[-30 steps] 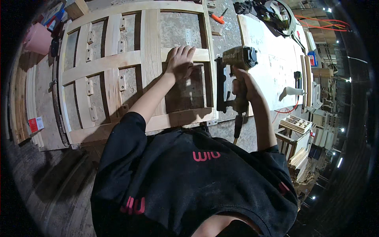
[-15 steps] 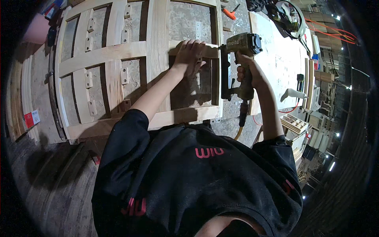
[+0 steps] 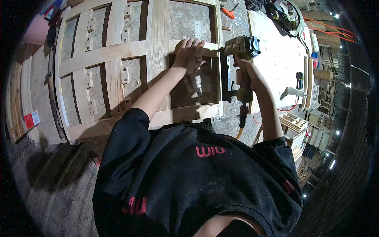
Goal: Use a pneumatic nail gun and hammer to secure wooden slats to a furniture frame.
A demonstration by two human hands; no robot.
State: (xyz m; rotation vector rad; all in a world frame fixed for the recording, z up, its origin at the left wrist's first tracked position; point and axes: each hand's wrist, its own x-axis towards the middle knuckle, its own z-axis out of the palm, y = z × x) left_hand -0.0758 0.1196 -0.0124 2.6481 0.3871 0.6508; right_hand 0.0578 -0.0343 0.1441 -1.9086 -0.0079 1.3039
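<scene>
A pale wooden lattice frame (image 3: 157, 63) lies in front of me, with rails crossing its long slats. My left hand (image 3: 188, 55) is closed over the short cross rail (image 3: 210, 52) at the frame's right part, fingers over the far edge and thumb on the near side. In my right hand (image 3: 248, 75) is a pneumatic nail gun (image 3: 239, 46), gripped by its handle. The gun's nose sits against the outer side of the right edge slat (image 3: 218, 27), level with that rail's end. Whether the trigger is pressed, I cannot make out.
Small drilled wooden blocks (image 3: 125, 75) line several slats. An orange-handled tool (image 3: 228, 13) lies beyond the frame. On the right are a pale board (image 3: 272, 51), a white bottle (image 3: 293, 93) and coiled black gear (image 3: 286, 19). A yellowish air hose (image 3: 239, 133) hangs from the gun.
The nail gun and my right hand have shifted slightly nearer to me and a little left. My left hand keeps its place on the rail.
</scene>
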